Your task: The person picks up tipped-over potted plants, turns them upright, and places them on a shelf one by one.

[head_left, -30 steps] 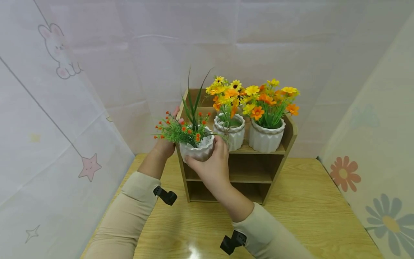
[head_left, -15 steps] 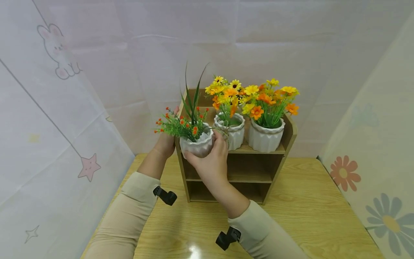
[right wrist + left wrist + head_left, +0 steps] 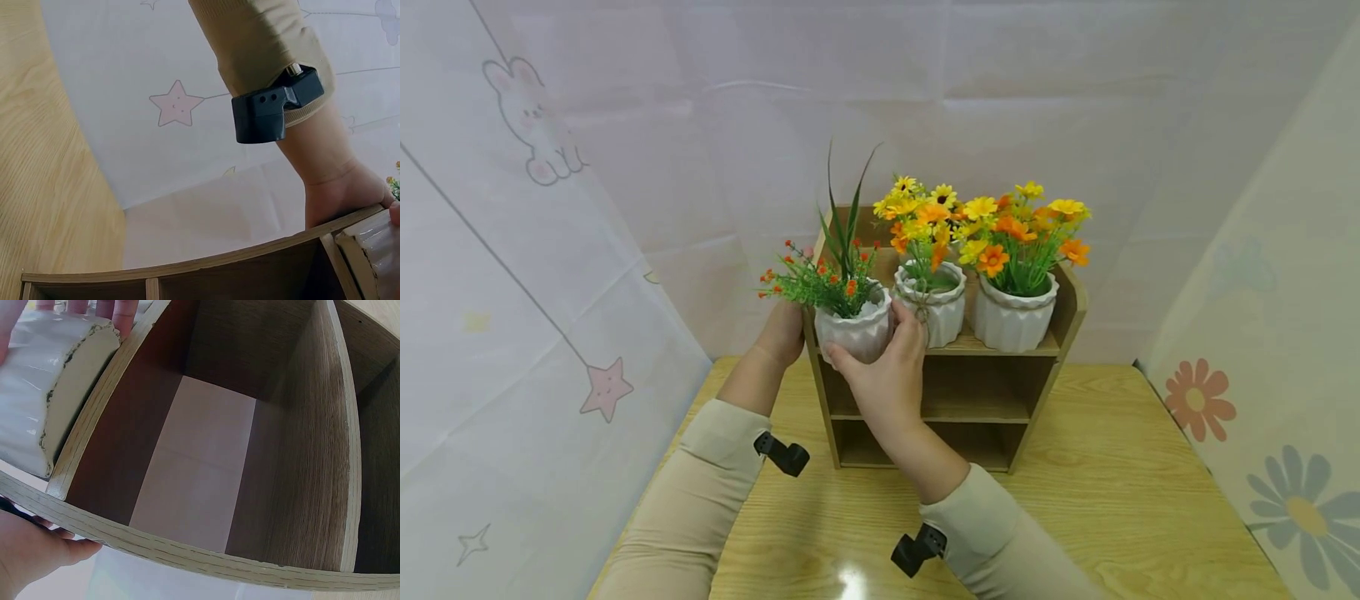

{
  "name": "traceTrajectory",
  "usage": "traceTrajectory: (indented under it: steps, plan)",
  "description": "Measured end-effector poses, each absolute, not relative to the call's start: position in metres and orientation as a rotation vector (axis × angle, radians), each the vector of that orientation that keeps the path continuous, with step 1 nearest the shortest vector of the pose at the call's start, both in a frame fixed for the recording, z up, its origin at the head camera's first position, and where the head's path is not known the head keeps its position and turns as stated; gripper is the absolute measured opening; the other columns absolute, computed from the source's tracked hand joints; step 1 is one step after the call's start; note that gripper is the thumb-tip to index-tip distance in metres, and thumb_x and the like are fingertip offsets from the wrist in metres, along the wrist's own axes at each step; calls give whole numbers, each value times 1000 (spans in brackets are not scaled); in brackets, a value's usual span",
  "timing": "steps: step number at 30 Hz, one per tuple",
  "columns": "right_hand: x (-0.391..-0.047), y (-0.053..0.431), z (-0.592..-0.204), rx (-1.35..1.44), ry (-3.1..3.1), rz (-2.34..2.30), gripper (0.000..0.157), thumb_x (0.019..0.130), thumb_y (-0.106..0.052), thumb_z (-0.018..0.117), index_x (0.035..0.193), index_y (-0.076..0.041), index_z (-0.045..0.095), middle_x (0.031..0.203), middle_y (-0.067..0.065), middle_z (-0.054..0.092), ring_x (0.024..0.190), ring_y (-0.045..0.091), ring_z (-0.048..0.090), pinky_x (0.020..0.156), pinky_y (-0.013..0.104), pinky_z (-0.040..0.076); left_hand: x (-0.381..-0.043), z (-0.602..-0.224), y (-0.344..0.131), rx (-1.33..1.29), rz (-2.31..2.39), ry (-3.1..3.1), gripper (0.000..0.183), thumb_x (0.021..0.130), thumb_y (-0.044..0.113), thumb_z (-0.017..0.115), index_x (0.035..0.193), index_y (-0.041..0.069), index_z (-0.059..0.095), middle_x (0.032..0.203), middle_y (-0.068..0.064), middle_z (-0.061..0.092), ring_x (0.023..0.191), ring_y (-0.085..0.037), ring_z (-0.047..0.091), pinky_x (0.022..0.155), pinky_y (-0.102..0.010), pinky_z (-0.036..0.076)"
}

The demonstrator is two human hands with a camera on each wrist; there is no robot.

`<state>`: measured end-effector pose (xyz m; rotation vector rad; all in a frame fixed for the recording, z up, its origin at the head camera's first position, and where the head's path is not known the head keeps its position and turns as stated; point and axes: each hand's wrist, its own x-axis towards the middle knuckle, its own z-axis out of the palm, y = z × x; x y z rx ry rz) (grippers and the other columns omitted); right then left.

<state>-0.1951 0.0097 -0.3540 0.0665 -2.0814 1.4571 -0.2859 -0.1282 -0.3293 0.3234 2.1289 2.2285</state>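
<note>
My right hand [image 3: 889, 371] grips a small white fluted flower pot [image 3: 854, 333], thumb at the front and fingers round its right side. Green foliage with small red-orange flowers and tall grass blades rises from it. The pot is at the left end of the top board of a wooden shelf unit [image 3: 977, 352]. In the left wrist view the pot's bare base [image 3: 78, 394] faces that board, with a dark narrow gap between. My left hand [image 3: 782, 333] rests against the outside of the unit's left side panel, fingers partly hidden behind it.
Two more white pots, a middle one [image 3: 942, 317] and a right one [image 3: 1017, 321], stand on the top board with yellow and orange flowers. More yellow flowers [image 3: 944, 195] show behind them. The unit stands on a wood-grain table [image 3: 1097, 467] between printed cloth walls.
My right hand and the pot have shifted slightly left and away from me, the pot turning more upright. The left hand stays at the side panel.
</note>
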Motion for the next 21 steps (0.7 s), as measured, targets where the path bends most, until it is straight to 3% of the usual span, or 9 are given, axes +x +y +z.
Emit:
traceTrajectory:
  steps: [9,14,18,21]
  plan:
    - [-201,2,-361,41,-2032,1324,90,73,-41,85,139,-4,38,132,17,48,121,32,47,100,50,46,-284,-328,-128,356,2262,2080,29,105,29,27,118,19,51,92,16,55,89,0,52,93,-19,40]
    - [-204,-2,-366,41,-1979,1217,89,71,-42,85,138,-3,41,130,17,51,120,33,48,98,51,46,-284,-329,-128,346,2255,2083,37,105,31,27,131,14,47,100,14,53,94,-2,51,101,-24,37]
    - [-206,-3,-369,42,-1960,1184,89,72,-42,85,138,-2,41,130,17,49,120,34,46,97,51,45,-283,-329,-128,364,2229,2088,51,106,36,23,150,12,32,116,12,47,106,-2,45,112,-31,30]
    - [-207,-4,-370,37,-1948,1165,89,71,-41,85,138,-1,42,128,18,48,120,35,45,97,51,45,-283,-328,-129,361,2212,2095,53,106,34,22,155,12,25,117,12,46,105,-2,45,111,-30,31]
